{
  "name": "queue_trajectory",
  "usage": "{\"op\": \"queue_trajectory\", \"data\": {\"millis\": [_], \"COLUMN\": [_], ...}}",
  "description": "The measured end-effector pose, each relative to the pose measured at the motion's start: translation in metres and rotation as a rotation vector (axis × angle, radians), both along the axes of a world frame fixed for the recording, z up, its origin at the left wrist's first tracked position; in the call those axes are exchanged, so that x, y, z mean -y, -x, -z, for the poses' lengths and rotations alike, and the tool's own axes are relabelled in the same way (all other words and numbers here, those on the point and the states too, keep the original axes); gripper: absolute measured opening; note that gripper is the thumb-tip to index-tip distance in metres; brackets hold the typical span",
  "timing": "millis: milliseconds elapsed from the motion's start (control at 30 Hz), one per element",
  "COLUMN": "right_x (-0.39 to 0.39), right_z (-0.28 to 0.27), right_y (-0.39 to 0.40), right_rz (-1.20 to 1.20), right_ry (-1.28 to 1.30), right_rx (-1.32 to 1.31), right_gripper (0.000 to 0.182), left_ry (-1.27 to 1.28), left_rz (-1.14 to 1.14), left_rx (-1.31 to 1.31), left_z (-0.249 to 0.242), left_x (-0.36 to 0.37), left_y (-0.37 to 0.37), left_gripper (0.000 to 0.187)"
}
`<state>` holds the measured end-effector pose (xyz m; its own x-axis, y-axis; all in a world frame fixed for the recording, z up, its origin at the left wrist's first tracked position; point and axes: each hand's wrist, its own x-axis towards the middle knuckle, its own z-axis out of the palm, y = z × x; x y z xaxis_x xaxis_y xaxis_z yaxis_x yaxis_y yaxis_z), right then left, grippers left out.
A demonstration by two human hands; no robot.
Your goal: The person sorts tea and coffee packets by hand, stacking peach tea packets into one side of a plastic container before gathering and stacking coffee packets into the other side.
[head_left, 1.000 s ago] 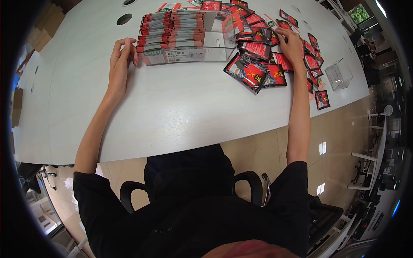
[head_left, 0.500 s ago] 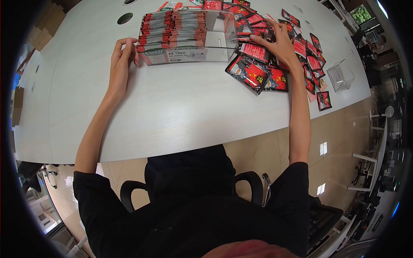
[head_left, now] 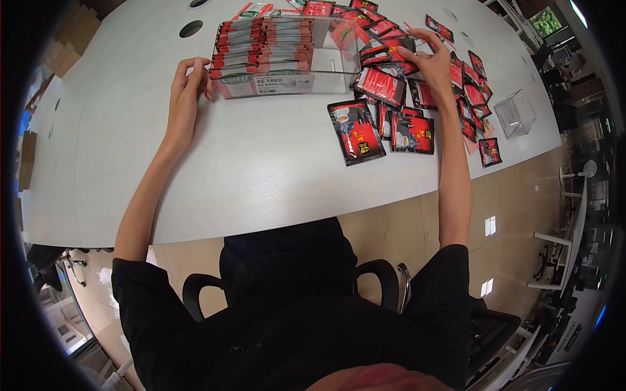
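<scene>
My left hand (head_left: 184, 91) rests on the white table with its fingertips against the left end of a clear plastic box (head_left: 287, 81). The box holds a row of red-and-silver sachets (head_left: 261, 42) stacked on edge. My right hand (head_left: 433, 65) is lifted over a pile of red-and-black coffee sachets (head_left: 398, 78), fingers curled on a few of them at the box's right end. One sachet (head_left: 355, 133) lies apart, flat, nearer to me.
More sachets (head_left: 473, 98) are scattered along the table's right side. A small empty clear box (head_left: 514, 114) stands near the right edge. Cable holes (head_left: 191, 28) sit at the far left. Office chairs and floor lie beyond the edge.
My right hand has moved left from the scattered sachets toward the box and gathered some. The pile shifted, and one sachet slid toward me. My left hand has stayed put.
</scene>
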<state>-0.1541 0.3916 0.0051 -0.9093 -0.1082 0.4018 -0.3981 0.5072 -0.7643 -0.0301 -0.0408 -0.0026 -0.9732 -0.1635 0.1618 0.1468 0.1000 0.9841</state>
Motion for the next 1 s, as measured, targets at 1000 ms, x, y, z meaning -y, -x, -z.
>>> {"op": "queue_trajectory", "data": {"millis": [1000], "right_x": [-0.007], "right_z": [-0.014], "right_y": [-0.012], "right_rz": [0.128], "right_ry": [-0.163], "right_rx": [-0.247], "right_gripper": [0.086], "left_ry": [0.000], "left_rz": [0.007], "left_rx": [-0.011], "left_z": [0.001], "left_x": [0.007], "left_y": [0.000], "left_gripper": [0.035]}}
